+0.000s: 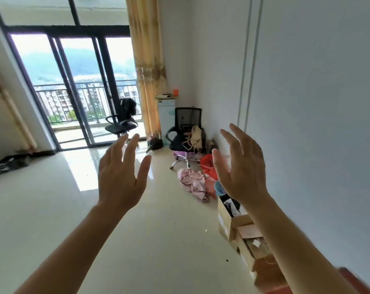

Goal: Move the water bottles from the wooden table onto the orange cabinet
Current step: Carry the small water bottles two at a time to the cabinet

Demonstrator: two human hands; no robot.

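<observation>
You are holding both arms out in front of you at mid-frame, and neither the water bottles nor the wooden desk nor the orange cabinet can be made out with certainty anywhere in this view; an orange-red blur at the lower right corner may or may not be part of the cabinet. The likeliest trouble from here is underfoot: open cardboard boxes are lining the wall at lower right, and a heap of pink cloth and a red bag are lying just beyond them, so turning toward the bottles without looking down could be catching a foot or knocking a box. The glossy tiled floor is also reflecting hard light from the balcony doors at upper left, which may be hiding small debris. Your left hand is raised with its back to the camera, fingers spread and pointing up. Your right hand is raised beside it, well apart, turned edge-on with fingers loosely fanned. Each grip is fully open and holding nothing. An office chair is standing near the far wall at centre.
</observation>
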